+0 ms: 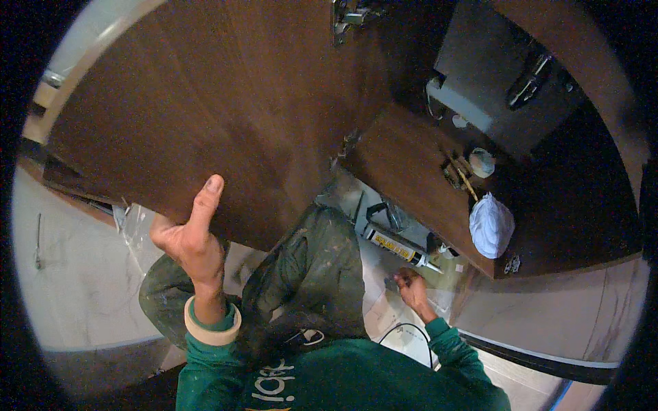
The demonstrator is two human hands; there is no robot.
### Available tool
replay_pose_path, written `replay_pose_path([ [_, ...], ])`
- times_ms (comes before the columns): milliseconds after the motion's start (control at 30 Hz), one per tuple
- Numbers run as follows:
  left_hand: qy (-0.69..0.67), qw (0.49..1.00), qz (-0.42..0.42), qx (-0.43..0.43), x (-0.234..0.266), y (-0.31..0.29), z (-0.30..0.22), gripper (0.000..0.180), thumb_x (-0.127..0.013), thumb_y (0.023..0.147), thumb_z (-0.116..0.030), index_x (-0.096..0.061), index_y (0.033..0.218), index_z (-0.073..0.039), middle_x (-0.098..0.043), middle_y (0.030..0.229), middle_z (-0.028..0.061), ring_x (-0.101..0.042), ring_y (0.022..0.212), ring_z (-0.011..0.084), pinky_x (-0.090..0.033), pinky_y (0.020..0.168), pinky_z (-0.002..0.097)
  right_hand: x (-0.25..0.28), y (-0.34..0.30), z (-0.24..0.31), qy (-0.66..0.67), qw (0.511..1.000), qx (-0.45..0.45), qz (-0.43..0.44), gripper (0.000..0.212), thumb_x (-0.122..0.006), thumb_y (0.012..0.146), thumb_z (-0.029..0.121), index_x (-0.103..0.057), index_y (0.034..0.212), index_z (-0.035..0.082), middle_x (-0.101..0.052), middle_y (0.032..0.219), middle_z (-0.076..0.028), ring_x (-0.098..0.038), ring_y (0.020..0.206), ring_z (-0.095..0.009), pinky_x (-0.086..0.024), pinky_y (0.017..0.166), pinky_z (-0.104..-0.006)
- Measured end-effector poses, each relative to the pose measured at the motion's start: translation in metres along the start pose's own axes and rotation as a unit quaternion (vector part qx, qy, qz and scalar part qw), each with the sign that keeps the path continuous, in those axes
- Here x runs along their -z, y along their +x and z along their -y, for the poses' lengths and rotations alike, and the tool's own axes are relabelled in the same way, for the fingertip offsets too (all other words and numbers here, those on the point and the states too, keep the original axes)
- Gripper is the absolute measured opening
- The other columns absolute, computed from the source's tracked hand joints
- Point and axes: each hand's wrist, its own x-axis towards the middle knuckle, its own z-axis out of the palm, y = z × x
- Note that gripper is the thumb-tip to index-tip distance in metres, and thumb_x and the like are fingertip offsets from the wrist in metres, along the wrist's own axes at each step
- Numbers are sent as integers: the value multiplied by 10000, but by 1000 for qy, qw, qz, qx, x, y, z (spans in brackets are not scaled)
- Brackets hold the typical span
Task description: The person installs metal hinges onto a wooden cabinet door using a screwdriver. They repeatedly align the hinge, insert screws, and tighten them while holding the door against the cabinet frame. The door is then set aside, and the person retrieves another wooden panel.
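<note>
My left hand (192, 241) grips the lower edge of a dark brown cabinet door (205, 109), thumb on the near face and the other fingers hidden behind it. The door stands swung out on metal hinges (349, 19). Around my left wrist sits a cream ring like a tape roll (214, 325). Low beside the cabinet, my right hand (414, 290) is closed with curled fingers; something small and dark may be in them, but I cannot make it out. Just beyond it lies a sealant tube (397, 246) with a pointed nozzle.
Inside the cabinet, a white cloth bundle (491, 226), a small round container (482, 162) and a thin stick (469, 185) rest on the brown base panel (411, 164). A dark fitting (531, 81) is on the grey panel behind. A black cable (411, 325) loops near my right forearm.
</note>
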Motion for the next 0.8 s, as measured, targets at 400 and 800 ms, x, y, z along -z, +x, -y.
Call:
replay_pose_path([
  [400,-28,999,-25,-5,-10,25,-43,278,-757,752,-71,-639,978,41,-668,965,90,-625,819,185,-488,806,310,-15,-53,-96,-155,969,101,-164,336,-605,820,238,-606,1094,43,-548,1129,-202,-482,1061,-410,-384,930,-488],
  [800,-21,999,-12,-26,-8,58,-70,340,-764,737,-139,-651,995,52,-683,957,109,-650,796,207,-512,788,324,-16,-56,-89,-276,934,118,-192,440,-574,831,281,-552,1167,-3,-504,1146,-257,-457,1098,-428,-365,909,-550],
])
